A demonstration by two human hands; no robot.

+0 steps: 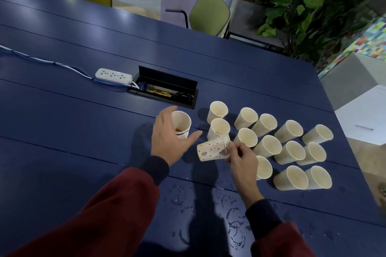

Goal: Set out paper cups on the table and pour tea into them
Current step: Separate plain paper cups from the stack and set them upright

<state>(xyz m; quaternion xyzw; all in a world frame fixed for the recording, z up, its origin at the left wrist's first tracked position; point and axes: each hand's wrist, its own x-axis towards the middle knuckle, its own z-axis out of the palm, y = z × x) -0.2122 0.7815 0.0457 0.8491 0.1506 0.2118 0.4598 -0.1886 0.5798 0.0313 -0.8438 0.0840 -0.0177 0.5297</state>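
Left grip (171, 140): apart, fingers straight, thumb spread, palm beside cup stack (182, 122); contact cannot be told. Right grip (240, 157): clamped by thumb and fingertips on rim of dotted cup (210, 150), held tilted on its side between both grips, base toward left grip. Standing cups (291, 151): 13, mouths up, in 3 rows beyond and right of right grip, 1 partly hidden behind it. Water rings (231, 217) on table (83, 123), nearer than both grips. Power strip (113, 76) and open cable box (167, 87) beyond left grip.
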